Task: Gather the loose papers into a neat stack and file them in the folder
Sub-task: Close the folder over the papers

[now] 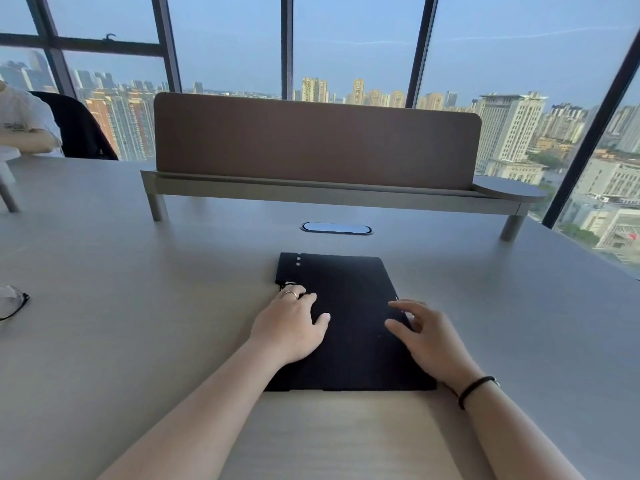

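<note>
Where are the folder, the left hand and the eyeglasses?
folder [349, 282]: head view, bare black cover.
left hand [291, 327]: head view, back of hand.
eyeglasses [12, 301]: head view, lens at left edge.

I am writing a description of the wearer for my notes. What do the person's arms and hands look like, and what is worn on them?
Both forearms are bare, with no sleeves in view. The left hand wears a thin gold-coloured ring on one finger. The right hand has no ring that shows; at its wrist sits a thin dark cord bracelet. No gloves or watch are visible.
</note>
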A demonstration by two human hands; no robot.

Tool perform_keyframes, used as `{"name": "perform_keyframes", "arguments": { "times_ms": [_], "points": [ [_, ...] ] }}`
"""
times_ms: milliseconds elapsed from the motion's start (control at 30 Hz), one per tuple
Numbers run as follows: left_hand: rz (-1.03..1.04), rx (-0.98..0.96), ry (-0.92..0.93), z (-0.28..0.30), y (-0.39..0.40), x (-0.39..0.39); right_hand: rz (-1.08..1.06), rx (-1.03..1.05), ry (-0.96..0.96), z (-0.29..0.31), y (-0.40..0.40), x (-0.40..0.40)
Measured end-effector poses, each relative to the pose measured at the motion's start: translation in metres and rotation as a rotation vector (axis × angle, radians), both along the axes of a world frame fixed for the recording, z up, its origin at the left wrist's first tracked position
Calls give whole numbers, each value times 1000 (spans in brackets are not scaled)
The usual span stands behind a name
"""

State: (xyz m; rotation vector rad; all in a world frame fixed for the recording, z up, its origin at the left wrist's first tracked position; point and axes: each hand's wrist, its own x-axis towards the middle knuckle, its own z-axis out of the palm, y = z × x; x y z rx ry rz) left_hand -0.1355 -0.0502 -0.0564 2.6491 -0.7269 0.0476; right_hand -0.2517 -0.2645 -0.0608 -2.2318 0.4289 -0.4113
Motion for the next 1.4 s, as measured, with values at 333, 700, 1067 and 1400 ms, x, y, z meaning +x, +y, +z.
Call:
{"name": "perform_keyframes", "arguments": {
  "times_ms": [333, 700, 1067, 1400],
  "points": [
    [18, 166, 91, 1, 10, -7, -41, -681, 205, 5, 45, -4],
    [-74, -191, 66, -5, 9, -14, 23, -545, 171, 6, 76, -2],
    [-91, -286, 136, -8, -100, -30, -203, -461, 251, 4, 1, -6],
    [-229, -345, 253, -1, -265, -43, -453, -417, 278, 7, -156, -28]
  ]
}}
